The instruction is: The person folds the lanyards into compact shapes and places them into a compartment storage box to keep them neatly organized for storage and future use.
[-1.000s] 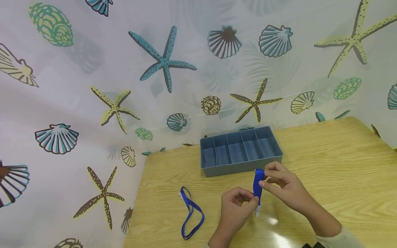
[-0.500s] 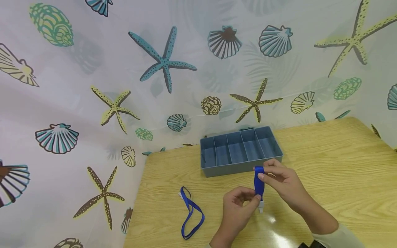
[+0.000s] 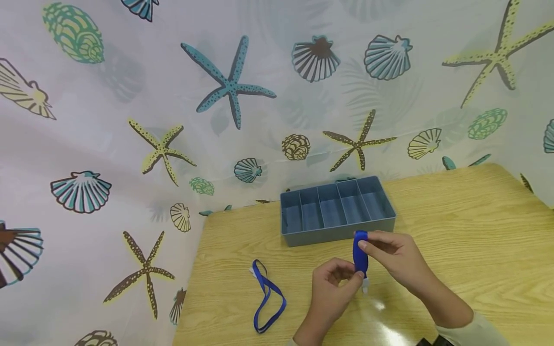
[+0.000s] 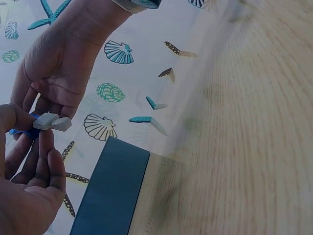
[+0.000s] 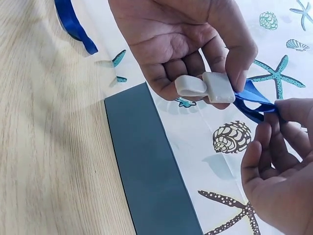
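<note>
Patterned sheet [image 3: 268, 120]: hangs from the left edge of the frame right across the top, printed with starfish and seashells in teal, yellow, green and brown.
Wood-grain bench [image 3: 225, 240]: fills the lower middle and lower right; a bright patch of light shines on it near the bottom edge.
Loose lanyard [image 3: 261, 280]: narrow blue strap lying on the bench, bottom centre-left of the frame, crossed over itself in a twisted loop, with a small whitish end at its upper left.
Divided tray [image 3: 337, 234]: blue-grey, five compartments side by side, sitting slightly askew at the back of the bench, just right of the frame's centre and close to the sheet.
Left hand [image 3: 331, 290]: at the lower middle, thumb and fingers together, pinching the lower part of the blue strap just above its clip.
Folded lanyard [image 3: 360, 252]: blue strap doubled into a short bundle, held roughly upright between both hands, in front of the tray's right part.
White clip [image 3: 365, 285]: at the bundle's bottom end, pointing down toward the bench.
Right hand [image 3: 398, 254]: right of the bundle, thumb and fingers clamped on its top fold.
Pale sleeve [image 3: 472, 331]: around the right forearm, cut off by the bottom edge.
</note>
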The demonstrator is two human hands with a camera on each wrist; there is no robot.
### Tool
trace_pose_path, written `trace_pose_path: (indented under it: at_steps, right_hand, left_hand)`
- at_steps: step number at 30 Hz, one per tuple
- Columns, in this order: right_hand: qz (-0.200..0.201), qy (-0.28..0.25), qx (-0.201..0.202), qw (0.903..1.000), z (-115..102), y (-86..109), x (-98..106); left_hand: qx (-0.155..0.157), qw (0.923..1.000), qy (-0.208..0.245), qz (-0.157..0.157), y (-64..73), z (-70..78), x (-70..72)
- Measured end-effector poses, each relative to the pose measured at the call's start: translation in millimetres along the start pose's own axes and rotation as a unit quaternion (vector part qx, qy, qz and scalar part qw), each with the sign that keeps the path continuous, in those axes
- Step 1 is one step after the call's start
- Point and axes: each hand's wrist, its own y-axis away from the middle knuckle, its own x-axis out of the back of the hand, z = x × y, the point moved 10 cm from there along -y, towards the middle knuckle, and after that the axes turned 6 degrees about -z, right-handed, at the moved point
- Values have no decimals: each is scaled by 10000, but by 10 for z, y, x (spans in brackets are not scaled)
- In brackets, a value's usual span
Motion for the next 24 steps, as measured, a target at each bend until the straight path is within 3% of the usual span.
trace_pose_path:
  at_steps: [6, 13, 20, 24]
  right_hand:
    - [-196, 234, 6, 9995, -28, -11, -31]
    - [-274, 292, 322, 9987, -89, -21, -42]
    - [-129, 106, 294, 9994, -74, -7, -6]
    - [-157, -45, 191, 9997, -38, 0, -15]
  left_hand:
    - [-452, 9990, -12, -47, -15, 53, -17]
    - [-294, 9994, -32, -154, -30, 32, -21]
    - [-629, 9969, -34, -481, -28, 85, -51]
    - [-700, 9964, 34, -477, -31, 82, -43]
